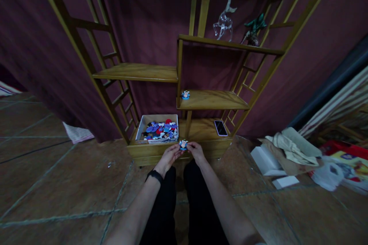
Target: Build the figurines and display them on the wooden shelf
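Note:
Both my hands meet over the front edge of the lowest wooden shelf (207, 130). My left hand (169, 155) and my right hand (196, 149) pinch a small blue and white figure (183, 144) between their fingertips. Just behind it stands an open white box (143, 123) filled with several similar small blue, red and white figures (161, 130). One more small figure (185, 94) stands alone on the left end of the middle shelf. A black band circles my left wrist.
A dark phone (220, 128) lies on the lowest shelf to the right. A glass deer (224, 21) and a green ornament (254, 27) stand on the top shelf. Cloth, white boxes and bags (290, 149) litter the tiled floor at right. A cloth (77, 133) lies at left.

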A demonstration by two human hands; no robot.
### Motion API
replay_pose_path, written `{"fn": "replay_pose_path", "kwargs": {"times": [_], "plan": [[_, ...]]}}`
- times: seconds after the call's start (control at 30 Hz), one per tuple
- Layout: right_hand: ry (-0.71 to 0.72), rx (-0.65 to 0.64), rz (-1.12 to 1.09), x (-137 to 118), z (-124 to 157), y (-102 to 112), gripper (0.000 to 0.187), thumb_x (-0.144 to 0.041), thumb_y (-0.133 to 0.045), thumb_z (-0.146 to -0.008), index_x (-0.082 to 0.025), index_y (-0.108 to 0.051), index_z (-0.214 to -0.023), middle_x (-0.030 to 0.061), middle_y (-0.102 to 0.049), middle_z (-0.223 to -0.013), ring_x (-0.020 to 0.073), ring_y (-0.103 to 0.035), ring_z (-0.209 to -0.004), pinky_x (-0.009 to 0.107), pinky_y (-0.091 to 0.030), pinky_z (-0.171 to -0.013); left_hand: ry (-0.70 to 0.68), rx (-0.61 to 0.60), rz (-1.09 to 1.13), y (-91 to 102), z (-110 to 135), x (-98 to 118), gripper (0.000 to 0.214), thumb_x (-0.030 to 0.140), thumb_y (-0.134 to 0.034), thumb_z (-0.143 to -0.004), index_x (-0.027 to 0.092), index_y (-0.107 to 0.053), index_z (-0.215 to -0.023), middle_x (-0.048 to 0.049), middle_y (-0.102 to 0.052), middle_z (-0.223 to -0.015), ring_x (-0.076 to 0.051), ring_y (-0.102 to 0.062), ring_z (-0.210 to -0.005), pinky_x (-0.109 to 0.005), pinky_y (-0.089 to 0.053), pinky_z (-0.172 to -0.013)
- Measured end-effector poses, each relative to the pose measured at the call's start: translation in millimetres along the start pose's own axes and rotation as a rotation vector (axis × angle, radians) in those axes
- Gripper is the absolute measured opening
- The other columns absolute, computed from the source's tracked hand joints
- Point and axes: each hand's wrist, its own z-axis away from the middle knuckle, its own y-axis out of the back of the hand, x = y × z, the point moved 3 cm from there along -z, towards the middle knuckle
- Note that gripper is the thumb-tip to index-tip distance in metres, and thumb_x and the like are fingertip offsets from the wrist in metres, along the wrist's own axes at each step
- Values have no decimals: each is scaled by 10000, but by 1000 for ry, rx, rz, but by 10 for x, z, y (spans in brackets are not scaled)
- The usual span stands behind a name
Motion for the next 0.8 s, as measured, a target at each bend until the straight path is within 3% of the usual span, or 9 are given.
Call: {"fn": "replay_pose_path", "kwargs": {"times": [0.2,0.5,0.8], "plan": [[45,-7,42,7,-12,5,195,-369,-654,-586,-192,-634,-664,-17,-602,-594,118,-515,-555,224,-406,-520,10,30,-26,16,-5,-12,221,95,-677,-691,133,-639,-905,-67,-689,-864,-122,-646,-750,-254,-505,-770],[38,5,7,12,3,7,202,-357,-660,-583,-180,-643,-677,-14,-613,-629,114,-518,-551,229,-410,-525,11,28,-58,13,5,8,251,65,-715,-638,111,-660,-878,-73,-696,-830,-125,-649,-722,-223,-516,-714],[43,8,41,-59,38,14,215,-379,-672,-590,-180,-658,-669,-4,-626,-604,115,-519,-530,227,-412,-506,16,60,-59,20,-17,17,145,89,-695,-672,106,-674,-814,-70,-699,-764,-124,-651,-676,-219,-523,-681]]}}
